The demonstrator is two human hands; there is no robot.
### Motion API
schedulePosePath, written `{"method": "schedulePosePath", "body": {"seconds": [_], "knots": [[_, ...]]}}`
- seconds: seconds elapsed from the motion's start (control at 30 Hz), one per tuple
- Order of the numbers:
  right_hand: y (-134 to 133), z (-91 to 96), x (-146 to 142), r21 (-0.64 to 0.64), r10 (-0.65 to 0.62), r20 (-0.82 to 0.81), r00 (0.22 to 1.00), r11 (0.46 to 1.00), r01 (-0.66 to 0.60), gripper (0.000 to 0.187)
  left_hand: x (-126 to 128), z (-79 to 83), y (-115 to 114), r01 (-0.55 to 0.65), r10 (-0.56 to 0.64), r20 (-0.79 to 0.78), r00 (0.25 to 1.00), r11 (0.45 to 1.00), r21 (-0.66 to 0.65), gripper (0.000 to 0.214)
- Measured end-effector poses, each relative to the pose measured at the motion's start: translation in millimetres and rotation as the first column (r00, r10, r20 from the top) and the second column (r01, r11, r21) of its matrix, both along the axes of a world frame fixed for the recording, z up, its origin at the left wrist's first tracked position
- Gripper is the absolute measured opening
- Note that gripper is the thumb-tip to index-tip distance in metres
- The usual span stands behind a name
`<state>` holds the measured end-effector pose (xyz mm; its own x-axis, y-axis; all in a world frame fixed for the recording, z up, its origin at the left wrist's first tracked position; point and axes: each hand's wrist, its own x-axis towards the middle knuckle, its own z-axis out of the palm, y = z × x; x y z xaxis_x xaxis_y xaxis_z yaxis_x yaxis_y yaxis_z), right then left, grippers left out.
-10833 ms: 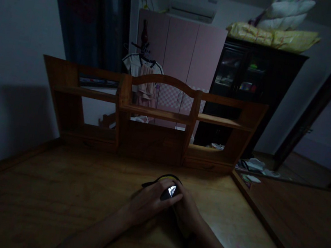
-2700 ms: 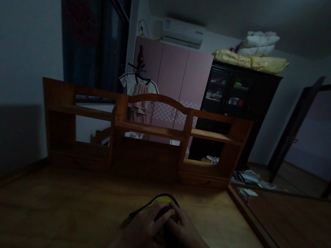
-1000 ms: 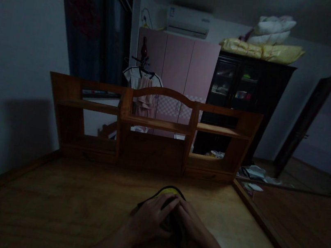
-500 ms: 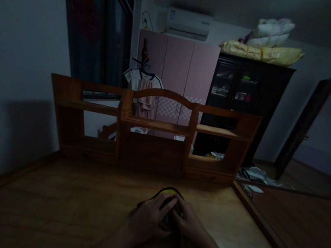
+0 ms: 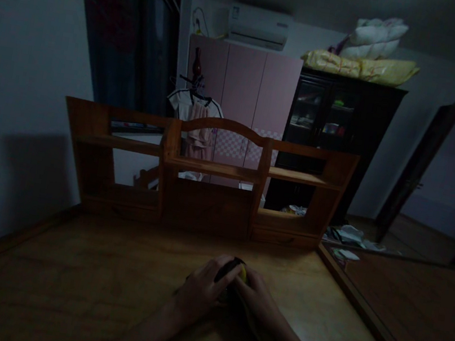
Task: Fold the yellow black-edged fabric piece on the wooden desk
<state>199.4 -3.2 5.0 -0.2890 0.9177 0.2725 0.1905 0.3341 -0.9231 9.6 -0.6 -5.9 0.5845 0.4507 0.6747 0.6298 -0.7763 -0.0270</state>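
Observation:
Both of my hands meet over a dark item with a yellow part [image 5: 243, 273], low in the middle of the head view. It looks soft and bends under the fingers, but its kind is too dim and covered to tell. My left hand [image 5: 200, 287] is closed around its black left side, fingers curled over the top. From the right, my right hand [image 5: 260, 299] grips it near the yellow patch, thumb and fingers pressed in. A paler portion of the item hangs below the right wrist. Beneath it lies the wooden desktop [image 5: 101, 271].
A wooden shelf unit [image 5: 213, 168] with small drawers lines the desk's far edge. A raised wooden rim [image 5: 360, 310] borders the right side, and a white wall [image 5: 15, 104] the left. Beyond stand a pink wardrobe [image 5: 242, 87] and a dark cabinet [image 5: 374, 130].
The item has been folded or turned between my hands: its wide black-edged yellow curve no longer shows, only a small yellow patch at the right fingers. The view has tilted slightly.

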Motion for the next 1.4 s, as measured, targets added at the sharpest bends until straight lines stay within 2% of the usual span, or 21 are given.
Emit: {"method": "schedulePosePath", "body": {"seconds": [0.17, 0.43, 0.63, 0.73, 0.83, 1.0, 1.23, 1.3, 1.4], "knots": [[3, -3.7, 1, 0.04, -0.03, 0.025, 0.999, 0.999, 0.029, 0.041, 0, 0.4, -2, 0.003, 0.0, -0.036, 0.999, 0.995, 0.099, 0.061], [2, -4.1, 2, -0.001, 0.019, 0.003, 1.0, 1.0, -0.019, 0.044, 1, 0.7, -2, -0.019, 0.027, -0.088, 0.996, 0.995, 0.097, 0.062], [7, -13.5, 7, -0.032, -0.036, 0.042, 0.998, 0.999, 0.038, 0.052, 5, 0.9, -4, -0.062, 0.069, -0.08, 0.994, 0.994, 0.091, 0.06], [8, -13.5, 9, -0.066, 0.005, 0.018, 1.0, 0.998, -0.004, 0.054, 6, 2.1, -4, -0.077, 0.085, -0.074, 0.994, 0.991, 0.107, 0.059], [8, -10.9, 11, -0.097, 0.078, -0.036, 0.996, 0.992, -0.081, 0.053, 7, 4.0, -4, -0.089, 0.1, -0.092, 0.991, 0.99, 0.114, 0.061], [7, -9.5, 12, -0.138, 0.077, -0.067, 0.995, 0.987, -0.085, 0.05, 7, 4.2, -3, -0.108, 0.118, -0.097, 0.988, 0.989, 0.105, 0.07], [3, -6.3, 11, -0.144, 0.104, -0.145, 0.984, 0.982, -0.125, 0.05, 4, 5.4, -2, -0.115, 0.116, -0.045, 0.992, 0.993, 0.026, 0.091], [1, -6.3, 10, -0.13, 0.097, -0.147, 0.984, 0.985, -0.117, 0.046, 4, 7.0, -3, -0.109, 0.111, -0.031, 0.993, 0.993, 0.047, 0.09], [0, -8.1, 7, -0.137, 0.074, -0.177, 0.982, 0.986, -0.099, 0.046, 5, 9.0, -5, -0.078, 0.081, -0.019, 0.997, 0.99, 0.115, 0.075]]}}
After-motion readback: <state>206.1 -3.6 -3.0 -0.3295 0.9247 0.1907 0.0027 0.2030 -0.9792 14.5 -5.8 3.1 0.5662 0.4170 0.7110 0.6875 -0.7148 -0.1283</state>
